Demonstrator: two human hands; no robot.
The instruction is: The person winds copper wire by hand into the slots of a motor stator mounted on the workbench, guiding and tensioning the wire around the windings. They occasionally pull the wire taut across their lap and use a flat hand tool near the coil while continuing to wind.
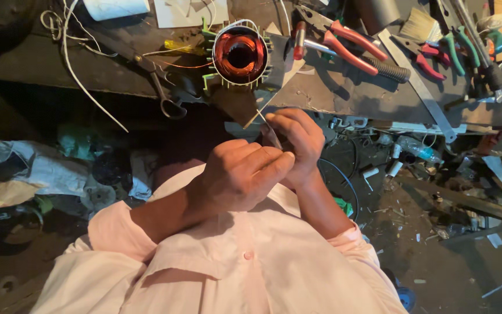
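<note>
- Hands meet near my chest: left hand [236, 177] and right hand [297, 142] both pinch a thin paper strip [261, 119].
- Motor coil [240, 55] sits far on the bench [332, 93], copper wound, I judge insulation unfinished.
- Red pliers [352, 46] lie right, untouched.

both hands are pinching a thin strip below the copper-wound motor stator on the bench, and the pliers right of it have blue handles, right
Not quite: the head view shows the pliers have red handles. The rest holds: left hand and right hand pinch the thin pale strip below the round copper-wound motor stator on the dark workbench.
</note>
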